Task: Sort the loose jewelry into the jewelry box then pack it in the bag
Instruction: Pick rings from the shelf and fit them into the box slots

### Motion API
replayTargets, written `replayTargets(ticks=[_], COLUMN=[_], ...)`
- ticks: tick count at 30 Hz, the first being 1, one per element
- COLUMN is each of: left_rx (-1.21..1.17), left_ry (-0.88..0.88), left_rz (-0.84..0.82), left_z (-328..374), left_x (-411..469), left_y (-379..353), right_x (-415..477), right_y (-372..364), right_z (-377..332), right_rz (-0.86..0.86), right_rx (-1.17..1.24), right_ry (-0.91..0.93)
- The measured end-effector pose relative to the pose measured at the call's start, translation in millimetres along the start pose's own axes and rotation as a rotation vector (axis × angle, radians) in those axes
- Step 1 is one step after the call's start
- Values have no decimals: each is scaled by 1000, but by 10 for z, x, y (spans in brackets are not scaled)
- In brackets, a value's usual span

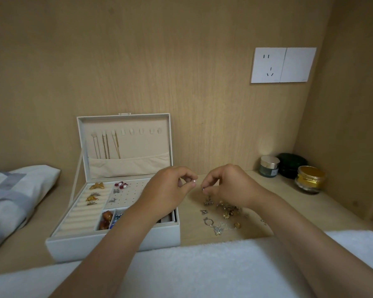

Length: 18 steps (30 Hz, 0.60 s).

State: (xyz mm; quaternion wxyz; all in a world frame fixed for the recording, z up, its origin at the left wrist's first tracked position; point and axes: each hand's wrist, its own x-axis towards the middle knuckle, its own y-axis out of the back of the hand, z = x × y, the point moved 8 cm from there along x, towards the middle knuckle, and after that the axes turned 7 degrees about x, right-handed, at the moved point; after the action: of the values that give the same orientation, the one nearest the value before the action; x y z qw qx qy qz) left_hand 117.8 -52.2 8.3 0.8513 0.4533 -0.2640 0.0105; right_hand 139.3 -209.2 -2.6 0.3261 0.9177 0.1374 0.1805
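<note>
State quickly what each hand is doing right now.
Left hand: pinches a small pearl stud.
Right hand: pinches a small silver piece.

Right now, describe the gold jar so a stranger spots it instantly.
Below the white wall socket, three containers cluster at the corner of the shelf. The gold jar sits rightmost and nearest; only it is gold, unlike the silver-lidded jar and dark green case.

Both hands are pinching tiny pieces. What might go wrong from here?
1. The pearl stud pinched in the left hand could slip and roll, perhaps into the towel.
2. The right hand works just above the loose pile; its piece may snag there.
3. The left forearm crosses the box and could knock sorted items.
</note>
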Motion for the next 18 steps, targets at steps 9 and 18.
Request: replayTargets(ticks=[9, 18], left_rx=[-16, -196], left_ry=[154, 262], left_rz=[141, 252], left_z=[-475, -1043], left_x=[-193, -578], left_y=[840, 1202], right_x=[405, 796], right_y=[-357, -1101], right_z=[-776, -1057], right_rz=[-59, -265], right_rx=[105, -63], right_ry=[114, 62])
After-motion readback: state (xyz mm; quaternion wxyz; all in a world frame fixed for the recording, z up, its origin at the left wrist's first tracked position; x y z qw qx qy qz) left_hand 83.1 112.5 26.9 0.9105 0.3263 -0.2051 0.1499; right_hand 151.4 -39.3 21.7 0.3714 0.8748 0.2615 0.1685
